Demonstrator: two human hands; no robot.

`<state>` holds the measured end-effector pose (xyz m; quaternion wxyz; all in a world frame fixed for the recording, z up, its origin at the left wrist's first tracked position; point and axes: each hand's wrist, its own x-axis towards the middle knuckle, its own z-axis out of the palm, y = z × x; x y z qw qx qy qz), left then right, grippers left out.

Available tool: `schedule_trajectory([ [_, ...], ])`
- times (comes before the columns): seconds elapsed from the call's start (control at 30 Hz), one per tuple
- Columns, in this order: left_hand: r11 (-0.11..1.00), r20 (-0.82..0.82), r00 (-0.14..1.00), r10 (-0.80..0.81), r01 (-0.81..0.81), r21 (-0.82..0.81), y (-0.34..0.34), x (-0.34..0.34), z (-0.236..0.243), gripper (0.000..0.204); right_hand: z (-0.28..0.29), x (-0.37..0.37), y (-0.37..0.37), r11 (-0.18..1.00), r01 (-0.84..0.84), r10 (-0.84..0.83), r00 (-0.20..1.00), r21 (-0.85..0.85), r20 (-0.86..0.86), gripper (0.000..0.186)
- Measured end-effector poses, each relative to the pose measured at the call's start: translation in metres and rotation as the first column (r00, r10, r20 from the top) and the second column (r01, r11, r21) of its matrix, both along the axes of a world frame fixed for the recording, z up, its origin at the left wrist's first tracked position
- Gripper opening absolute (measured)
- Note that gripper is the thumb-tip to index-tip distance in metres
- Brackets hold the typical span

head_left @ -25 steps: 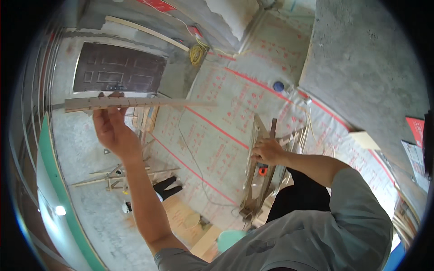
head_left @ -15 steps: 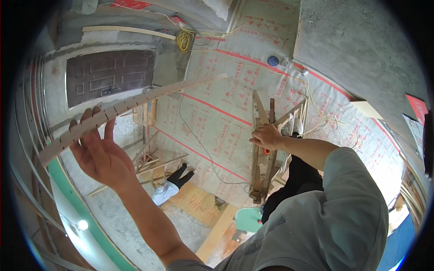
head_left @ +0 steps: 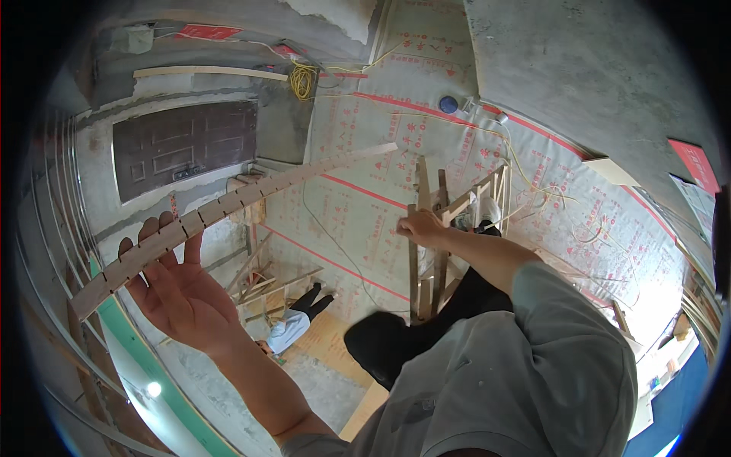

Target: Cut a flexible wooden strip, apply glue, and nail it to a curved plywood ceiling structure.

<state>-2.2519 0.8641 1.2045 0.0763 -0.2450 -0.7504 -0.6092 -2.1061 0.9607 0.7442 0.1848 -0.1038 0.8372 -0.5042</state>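
The fingers of the left hand (head_left: 186,301) pinch a slotted wooden strip (head_left: 240,199) near its lower end; it slants from lower left toward upper centre. Right of centre, the right hand (head_left: 424,228) curls its fingers over a wooden ladder frame (head_left: 439,274). The step in hand looks like holding the strip aloft while braced; the next move seems to call for a firm pinch and steady balance. Below lies a floor sheet (head_left: 358,232) with red stripes; a brown door (head_left: 186,148) fills the upper left, a co-worker (head_left: 288,329) bends at lower centre.
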Motion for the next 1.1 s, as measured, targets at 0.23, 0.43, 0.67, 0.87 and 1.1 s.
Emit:
schedule_trajectory([
  [0.23,0.997,-0.009,0.997,-0.076,0.076,0.008,0.028,0.029,0.006,0.039,0.052,-0.062,0.013,-0.203,0.842,0.187,0.534,-0.499,0.824,0.044],
  [0.43,0.972,-0.02,0.976,-0.217,0.218,0.084,0.017,0.023,-0.002,0.043,0.027,-0.081,0.09,-0.842,0.507,0.217,0.633,-0.186,0.743,0.03],
  [0.67,0.929,-0.091,0.97,-0.228,0.244,0.278,-0.024,-0.021,0.018,0.044,0.095,-0.079,0.194,-0.766,0.047,-0.38,0.772,-0.641,0.51,0.028],
  [0.87,0.827,0.031,0.982,-0.188,0.141,0.544,-0.057,-0.035,-0.006,0.05,0.239,-0.02,0.241,-0.488,-0.118,-0.731,0.597,-0.865,0.331,0.031],
  [1.1,0.684,-0.029,0.948,-0.317,0.249,0.686,-0.119,-0.055,0.015,0.052,0.455,0.022,0.234,0.177,-0.021,-0.897,0.409,-0.984,-0.17,0.037],
])
